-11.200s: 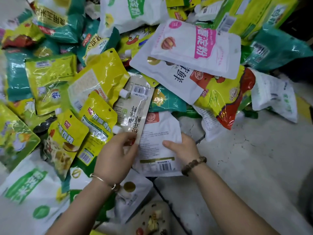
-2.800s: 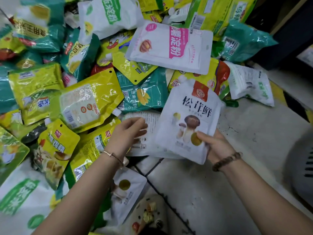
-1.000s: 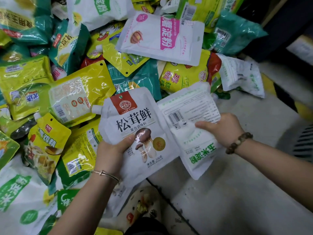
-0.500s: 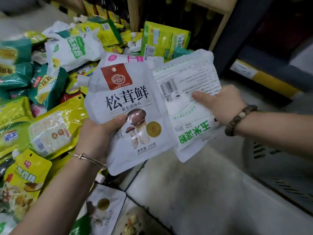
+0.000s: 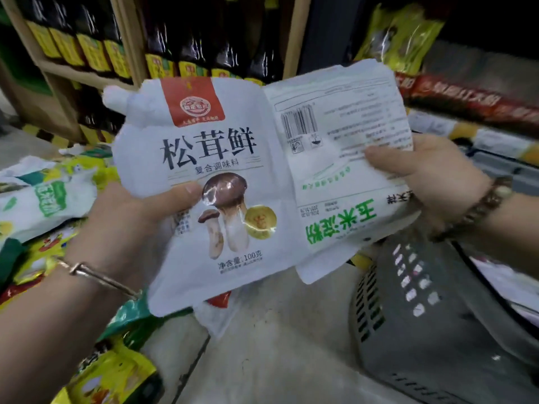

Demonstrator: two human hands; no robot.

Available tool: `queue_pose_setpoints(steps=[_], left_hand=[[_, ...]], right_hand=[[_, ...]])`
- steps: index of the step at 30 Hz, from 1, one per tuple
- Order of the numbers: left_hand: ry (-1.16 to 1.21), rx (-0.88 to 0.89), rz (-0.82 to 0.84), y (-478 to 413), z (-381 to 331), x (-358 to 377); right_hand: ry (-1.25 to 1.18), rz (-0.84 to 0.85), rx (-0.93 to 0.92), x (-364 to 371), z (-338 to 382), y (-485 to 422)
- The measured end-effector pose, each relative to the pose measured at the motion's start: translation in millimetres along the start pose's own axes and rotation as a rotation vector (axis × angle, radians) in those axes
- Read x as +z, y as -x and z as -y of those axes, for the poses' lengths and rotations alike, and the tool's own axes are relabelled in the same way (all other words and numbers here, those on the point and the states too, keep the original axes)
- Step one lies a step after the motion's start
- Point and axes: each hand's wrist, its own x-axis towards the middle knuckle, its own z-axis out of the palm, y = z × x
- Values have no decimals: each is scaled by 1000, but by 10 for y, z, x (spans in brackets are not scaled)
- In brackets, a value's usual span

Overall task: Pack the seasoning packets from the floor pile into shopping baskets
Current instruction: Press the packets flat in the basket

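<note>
Over at the left edge of the frame, the floor pile [image 5: 43, 205] of green, yellow and white packets is lying blurred and cut off by the border, its labels hard to read. In the upper left, a wooden shelf [image 5: 128, 39] is showing rows of dark bottles, their tops cropped out.

The left hand [image 5: 122, 228], wearing a thin bangle [image 5: 93, 275], is gripping the white mushroom pouch [image 5: 210, 135] by its left side. Its thumb is pressing across the front and its fingers are hiding behind. A corner of another white packet [image 5: 215, 313] is peeking out under the pouch. Whether the left hand is holding it too, I cannot tell.

The pouch's right edge is overlapping the white starch packet [image 5: 344, 170], which is facing the camera upside down. The right hand [image 5: 428, 176], wearing a beaded bracelet [image 5: 478, 208], is pinching that packet at its right edge, with the thumb in front and the fingers out of sight.

The 2 packets are being held up mid-frame, above the pale floor [image 5: 277, 360]. In the lower right, a grey slotted basket [image 5: 423, 316] is standing, partly hidden by the right forearm and cut off by the frame edge. In the upper right, a yellow-green bag [image 5: 399, 33] is blurring into dark shelving.
</note>
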Motion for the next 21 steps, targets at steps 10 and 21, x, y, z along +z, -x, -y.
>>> queue_pose_setpoints(steps=[10, 21], left_hand=[[-69, -100, 215, -195, 1, 1440], [-431, -105, 424, -278, 618, 2874]], right_hand=[[-36, -239, -12, -1394, 177, 236], [13, -423, 303, -2656, -420, 610]])
